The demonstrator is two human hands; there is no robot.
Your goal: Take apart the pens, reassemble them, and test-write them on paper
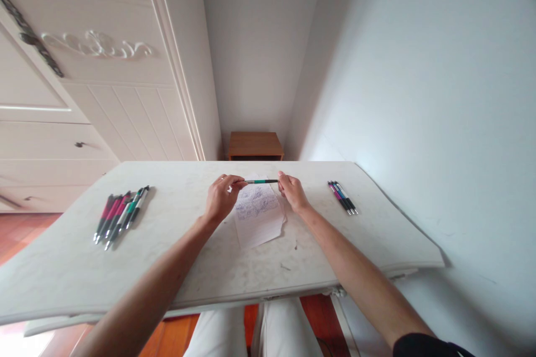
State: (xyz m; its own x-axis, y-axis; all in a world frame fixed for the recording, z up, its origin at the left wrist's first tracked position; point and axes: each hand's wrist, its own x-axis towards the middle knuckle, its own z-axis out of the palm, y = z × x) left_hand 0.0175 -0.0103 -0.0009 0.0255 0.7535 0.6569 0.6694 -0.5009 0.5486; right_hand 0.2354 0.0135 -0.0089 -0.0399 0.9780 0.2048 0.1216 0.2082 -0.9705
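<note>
A pen (260, 182) with a green band and a dark section is held level between my two hands, above some paper. My left hand (223, 195) pinches its left end, and my right hand (292, 189) grips its dark right end. Below the pen lie white paper sheets (259, 228) with dense blue scribbles on their upper part. To the left, a bunch of pens (121, 215) in pink, green, white and black lies side by side. On the right rest several more pens (342, 197), purple, blue and dark, lined up together.
The white table (188, 273) has a worn, marked top. A cream cabinet (138, 67) stands at the left and a pale wall (419, 95) runs along the right. Past the far edge is a small brown wooden stand (256, 144).
</note>
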